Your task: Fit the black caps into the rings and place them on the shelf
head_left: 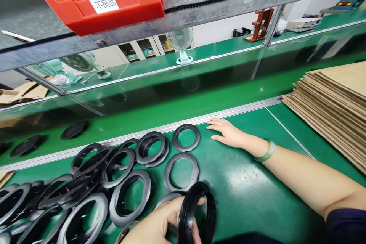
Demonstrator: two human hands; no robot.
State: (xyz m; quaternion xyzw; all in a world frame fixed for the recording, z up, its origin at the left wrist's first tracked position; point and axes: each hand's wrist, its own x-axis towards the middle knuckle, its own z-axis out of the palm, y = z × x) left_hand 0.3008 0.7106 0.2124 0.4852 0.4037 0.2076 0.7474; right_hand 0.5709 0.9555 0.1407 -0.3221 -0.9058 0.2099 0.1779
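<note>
Two hands [228, 133], over a dozen black rings [185, 126]

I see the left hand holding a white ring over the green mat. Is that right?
Not quite: the ring is black, not white. The head view shows the left hand holding a black ring over the green mat.

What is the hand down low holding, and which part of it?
The left hand holds a black ring by its rim; the right hand holds nothing.
</note>
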